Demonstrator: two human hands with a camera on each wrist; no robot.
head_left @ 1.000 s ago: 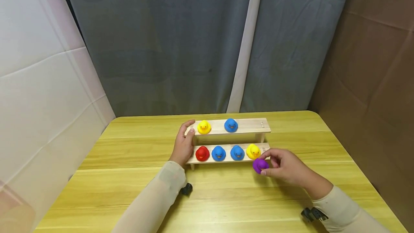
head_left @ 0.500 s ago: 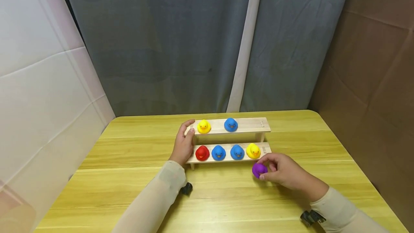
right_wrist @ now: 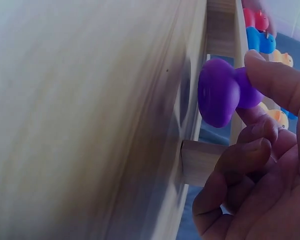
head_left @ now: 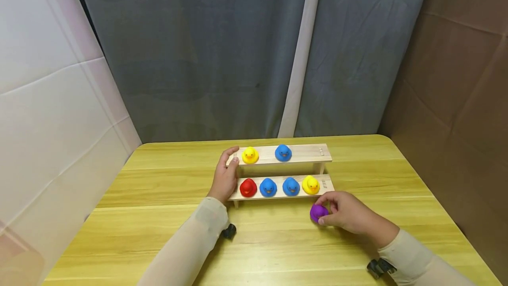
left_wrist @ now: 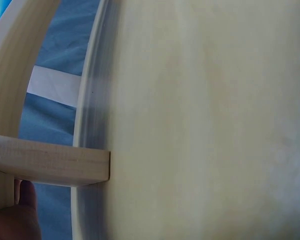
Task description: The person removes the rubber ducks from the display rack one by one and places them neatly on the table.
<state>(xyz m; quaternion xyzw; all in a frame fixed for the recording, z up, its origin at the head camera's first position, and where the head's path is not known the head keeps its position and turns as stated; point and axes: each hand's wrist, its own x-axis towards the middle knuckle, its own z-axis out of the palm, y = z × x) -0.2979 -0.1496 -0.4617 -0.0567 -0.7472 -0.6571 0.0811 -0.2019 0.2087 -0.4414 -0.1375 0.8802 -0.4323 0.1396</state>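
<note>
Between thumb and fingers my right hand (head_left: 349, 213) pinches a purple rubber duck (head_left: 319, 213), just in front of the right end of a two-step wooden rack (head_left: 327, 183). The right wrist view shows the purple duck (right_wrist: 219, 93) side-on, its base facing the table. At the rack's left end, my left hand (head_left: 226, 178) grips the side, thumb toward the upper step. A red duck (head_left: 248, 188), two blue ducks (head_left: 268, 187) and a yellow duck (head_left: 311, 185) line the lower step. Above them, the upper step bears a yellow duck (head_left: 250, 155) and a blue duck (head_left: 283, 153).
The rack stands on a wood-grain table (head_left: 166, 215), toward its far side. A grey curtain (head_left: 198, 56) hangs behind the table, with a white sheet (head_left: 51, 100) on the left and a brown one (head_left: 456, 100) on the right.
My right hand has drawn the purple duck slightly toward me, away from the lower step's front edge. The left hand and the rack have stayed in place.
</note>
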